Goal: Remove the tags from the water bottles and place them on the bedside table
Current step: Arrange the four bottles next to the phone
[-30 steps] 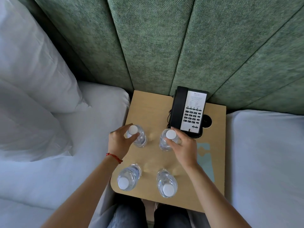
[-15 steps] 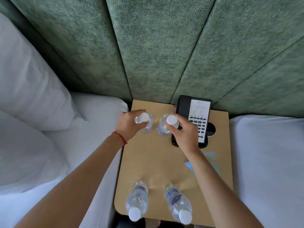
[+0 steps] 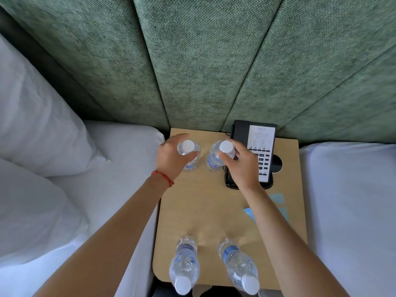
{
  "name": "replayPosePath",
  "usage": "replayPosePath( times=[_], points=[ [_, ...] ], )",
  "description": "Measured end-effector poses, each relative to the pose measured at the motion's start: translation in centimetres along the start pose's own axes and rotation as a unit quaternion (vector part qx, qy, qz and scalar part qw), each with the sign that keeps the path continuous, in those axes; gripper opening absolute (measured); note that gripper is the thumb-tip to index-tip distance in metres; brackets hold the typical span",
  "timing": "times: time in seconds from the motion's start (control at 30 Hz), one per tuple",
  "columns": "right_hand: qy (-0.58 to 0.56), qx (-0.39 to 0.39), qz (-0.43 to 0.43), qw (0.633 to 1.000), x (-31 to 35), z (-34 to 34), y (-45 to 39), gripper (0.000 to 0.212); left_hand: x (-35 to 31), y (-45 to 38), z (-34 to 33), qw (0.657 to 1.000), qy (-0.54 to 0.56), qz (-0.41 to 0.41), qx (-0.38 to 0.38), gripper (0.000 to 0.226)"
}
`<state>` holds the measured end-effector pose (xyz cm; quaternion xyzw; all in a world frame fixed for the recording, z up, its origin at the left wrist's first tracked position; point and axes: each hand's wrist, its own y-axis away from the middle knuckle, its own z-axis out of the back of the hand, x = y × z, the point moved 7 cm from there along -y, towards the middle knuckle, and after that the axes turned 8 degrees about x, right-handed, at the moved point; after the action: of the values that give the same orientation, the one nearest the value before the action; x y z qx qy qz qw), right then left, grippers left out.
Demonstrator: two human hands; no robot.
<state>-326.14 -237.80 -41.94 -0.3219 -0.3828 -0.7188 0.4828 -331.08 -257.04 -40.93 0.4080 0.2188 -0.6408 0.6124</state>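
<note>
Several clear water bottles with white caps stand on the wooden bedside table. My left hand grips the far left bottle around its neck. My right hand grips the far right bottle the same way, just left of the phone. Both bottles stand upright at the back of the table, close together. Two more bottles, a left one and a right one, stand at the table's near edge. Light blue paper tags lie on the table's right side, partly hidden by my right forearm.
A black desk phone with a white keypad card lies at the back right of the table, beside a round hole. White beds flank the table, with pillows on the left. A green padded headboard rises behind.
Both hands have carried their bottles from the middle of the table to its back edge. The view has tilted up, so the two near bottles now sit low in the frame.
</note>
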Motion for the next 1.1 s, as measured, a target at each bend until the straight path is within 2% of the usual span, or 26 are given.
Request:
replayPosePath(
  times=[0.1,0.23,0.37,0.5,0.6,0.73,0.83,0.9,1.0,1.03,1.1],
  points=[
    [-0.024,-0.012,-0.011,1.0,0.2,0.1,0.0,0.047,0.0,0.2,-0.2,0.999,-0.008,0.012,-0.033,0.049],
    [-0.007,-0.014,-0.007,1.0,0.4,0.2,0.0,0.039,0.2,0.4,-0.1,0.999,-0.018,0.001,-0.033,0.036],
    [-0.006,0.02,-0.004,1.0,0.5,0.2,-0.1,0.039,-0.2,-0.4,0.2,0.999,-0.029,-0.023,0.026,0.033],
    [-0.004,0.036,0.012,0.999,0.8,0.2,0.0,0.041,0.7,-1.4,0.3,0.992,-0.029,-0.009,0.119,0.044],
    [-0.01,0.037,0.019,0.999,0.7,0.2,0.1,0.042,1.1,-1.4,0.3,0.99,-0.005,0.002,0.139,0.049],
    [-0.002,0.034,0.006,0.999,-0.2,-0.2,0.1,0.053,1.9,-0.3,0.0,0.997,0.029,0.042,0.059,0.058],
    [-0.021,0.034,-0.017,0.999,-0.9,-0.6,-0.1,0.056,1.9,0.4,-0.1,0.999,0.038,0.035,-0.008,0.05],
    [-0.031,0.032,-0.022,0.999,-1.1,-0.7,-0.1,0.054,1.6,0.5,-0.1,0.999,0.031,0.02,-0.017,0.044],
    [-0.036,0.042,-0.027,0.998,-1.3,-0.8,-0.3,0.054,1.8,-0.1,0.1,0.999,0.046,0.012,0.023,0.033],
    [-0.037,0.046,-0.027,0.998,-1.4,-0.8,-0.3,0.054,2.0,-0.3,0.1,0.998,0.044,0.016,0.047,0.034],
    [-0.037,0.058,-0.026,0.997,-1.5,-0.9,-0.3,0.053,2.7,-1.1,0.0,0.994,0.032,0.03,0.097,0.05]
  ],
)
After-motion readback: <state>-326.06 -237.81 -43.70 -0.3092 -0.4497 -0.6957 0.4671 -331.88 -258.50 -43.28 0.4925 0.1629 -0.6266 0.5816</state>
